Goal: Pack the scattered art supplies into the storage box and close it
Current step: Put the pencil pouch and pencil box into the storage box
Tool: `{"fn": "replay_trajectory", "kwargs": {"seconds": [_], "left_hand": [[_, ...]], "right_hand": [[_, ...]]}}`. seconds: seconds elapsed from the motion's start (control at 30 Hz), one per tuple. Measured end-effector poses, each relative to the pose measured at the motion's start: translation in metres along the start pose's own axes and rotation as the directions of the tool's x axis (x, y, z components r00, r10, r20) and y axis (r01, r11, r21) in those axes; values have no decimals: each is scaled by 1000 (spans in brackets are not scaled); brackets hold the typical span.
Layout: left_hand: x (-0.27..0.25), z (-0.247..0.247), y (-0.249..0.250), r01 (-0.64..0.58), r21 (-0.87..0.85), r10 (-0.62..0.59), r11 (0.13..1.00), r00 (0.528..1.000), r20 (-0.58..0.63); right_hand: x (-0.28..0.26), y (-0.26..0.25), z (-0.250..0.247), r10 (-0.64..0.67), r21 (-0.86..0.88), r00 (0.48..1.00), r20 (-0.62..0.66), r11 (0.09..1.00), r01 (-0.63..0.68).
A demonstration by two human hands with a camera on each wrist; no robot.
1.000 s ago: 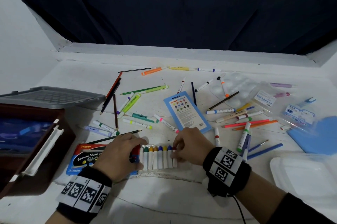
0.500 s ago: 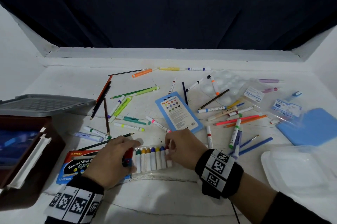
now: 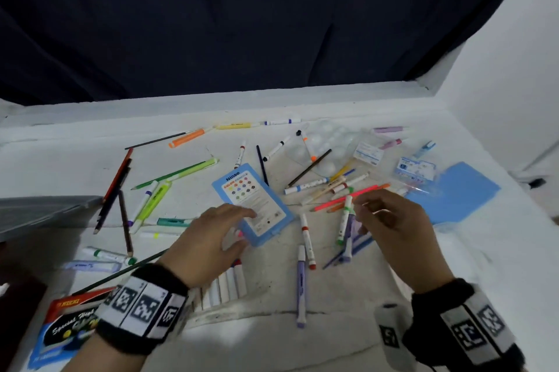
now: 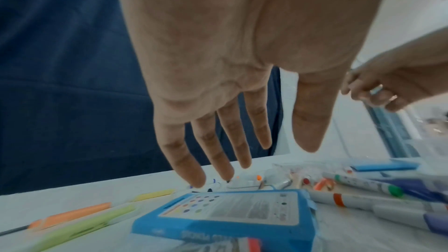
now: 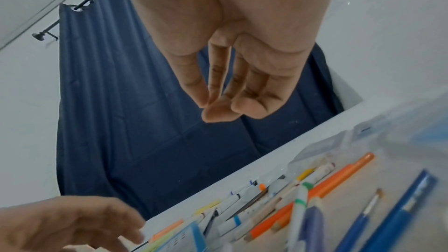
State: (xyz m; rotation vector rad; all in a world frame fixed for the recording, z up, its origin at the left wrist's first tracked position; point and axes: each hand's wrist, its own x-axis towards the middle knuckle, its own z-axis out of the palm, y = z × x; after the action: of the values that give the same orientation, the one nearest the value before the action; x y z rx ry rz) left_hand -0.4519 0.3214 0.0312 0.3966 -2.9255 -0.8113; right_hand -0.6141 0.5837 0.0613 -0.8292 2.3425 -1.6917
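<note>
The flat blue plastic colour-pencil case (image 3: 254, 205) lies mid-table among scattered markers. It looks rigid, light and smooth, so a grip across its long edges should suit. The left hand (image 3: 208, 244) hovers over its near end, fingers spread straight, holding nothing. The right hand (image 3: 390, 223) hangs loosely curled above the markers, apparently empty, though blur hides its fingertips.

Two hands, left (image 3: 208, 246) and right (image 3: 393, 229), one blue coloured-pencil case (image 3: 252, 203) at centre, one clear paint palette (image 3: 325, 144) at 1 o'clock, one crayon box (image 3: 65, 329) at 8 o'clock, two dozen or so loose pens and pencils.
</note>
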Motion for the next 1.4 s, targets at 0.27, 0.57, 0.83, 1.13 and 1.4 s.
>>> {"fn": "replay_trajectory", "kwargs": {"seconds": [0.27, 0.57, 0.83, 1.13, 1.4], "left_hand": [[69, 21, 39, -54, 364, -78, 930, 937, 339], [54, 30, 48, 22, 438, -169, 899, 940, 298], [33, 45, 74, 151, 181, -180, 972, 972, 154], [24, 92, 129, -3, -48, 12, 999, 985, 175], [30, 113, 148, 58, -271, 7, 961, 973, 233]], "right_hand": [[-24, 6, -47, -192, -475, 981, -27, 866, 156], [-32, 59, -116, -70, -630, 991, -116, 777, -19], [-36, 88, -140, 176, -574, 984, -32, 803, -162], [-32, 89, -123, 347, -432, 938, 13, 848, -307], [-30, 75, -107, 346, -422, 935, 74, 861, -285]]}}
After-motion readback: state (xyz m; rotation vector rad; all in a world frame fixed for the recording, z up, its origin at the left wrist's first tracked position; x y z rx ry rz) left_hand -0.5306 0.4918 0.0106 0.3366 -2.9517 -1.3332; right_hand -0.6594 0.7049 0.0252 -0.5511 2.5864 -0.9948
